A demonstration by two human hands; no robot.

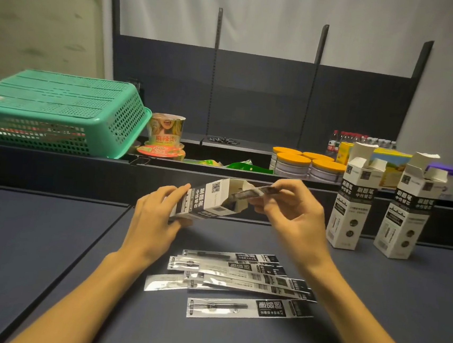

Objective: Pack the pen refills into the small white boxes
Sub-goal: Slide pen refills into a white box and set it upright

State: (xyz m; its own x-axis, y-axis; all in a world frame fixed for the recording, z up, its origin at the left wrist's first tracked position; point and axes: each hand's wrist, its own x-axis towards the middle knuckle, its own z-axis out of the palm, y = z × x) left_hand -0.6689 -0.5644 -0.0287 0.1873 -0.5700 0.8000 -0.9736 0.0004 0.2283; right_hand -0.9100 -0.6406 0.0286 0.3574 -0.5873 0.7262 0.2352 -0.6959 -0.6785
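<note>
The left hand (157, 214) grips a small white box (208, 201) lying on its side above the dark worktop (47, 237), open end toward the right hand (293, 213), which pinches a packaged pen refill (250, 194) with its tip at the box mouth. A loose pile of further refill packets (242, 280) lies on the worktop just below both hands. Two more white boxes (355, 200) (407, 210) stand upright, flaps open, at the right, with a green basket (56, 113) upturned at rear left.

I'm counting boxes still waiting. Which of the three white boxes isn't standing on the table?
The box held tilted on its side in the left hand; the other two stand upright at right.
</note>
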